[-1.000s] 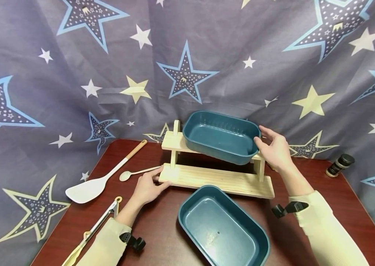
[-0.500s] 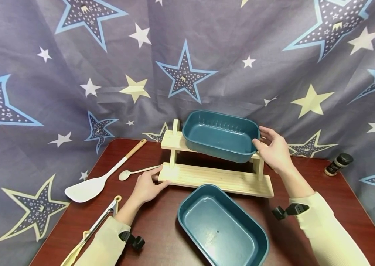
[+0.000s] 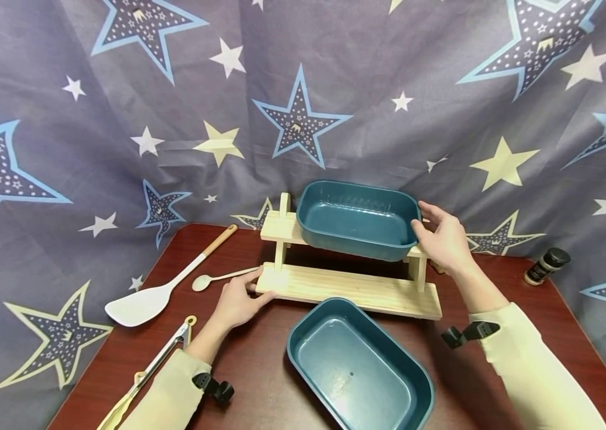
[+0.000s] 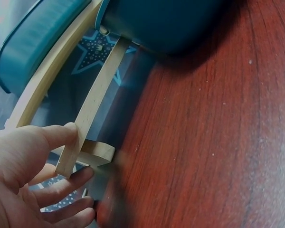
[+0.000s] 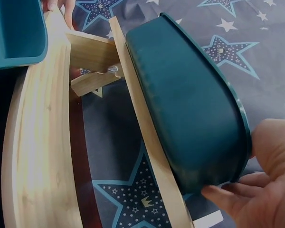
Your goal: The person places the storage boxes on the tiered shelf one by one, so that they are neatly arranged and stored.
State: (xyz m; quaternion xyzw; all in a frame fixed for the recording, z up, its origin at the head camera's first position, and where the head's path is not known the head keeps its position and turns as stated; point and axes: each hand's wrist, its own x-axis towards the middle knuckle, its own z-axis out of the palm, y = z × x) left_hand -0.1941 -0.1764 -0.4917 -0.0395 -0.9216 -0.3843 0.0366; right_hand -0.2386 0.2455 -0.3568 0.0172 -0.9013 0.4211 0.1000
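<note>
A dark teal rectangular bin (image 3: 359, 245) sits on the upper board of a two-tier wooden rack (image 3: 351, 291). My right hand (image 3: 444, 240) grips the bin's right end; the thumb lies at the rim in the head view. In the right wrist view, the bin (image 5: 190, 109) overhangs the upper board. My left hand (image 3: 238, 301) pinches the left end of the lower board, and the left wrist view has the thumb (image 4: 61, 135) on one face and fingers around the other. A second teal bin (image 3: 353, 370) lies in front of the rack on the table.
Left of the rack lie a white spatula (image 3: 141, 304) with a wooden handle, a small spoon (image 3: 202, 282) and metal tongs (image 3: 157, 364). A black-capped spice jar (image 3: 546, 266) stands at the right of the red-brown table (image 3: 260, 370). A star-patterned cloth (image 3: 367, 77) hangs behind.
The bin on the rack has turned slightly, its front edge now further back and more in line with the board. My right hand stays on it; my left hand has not visibly moved.
</note>
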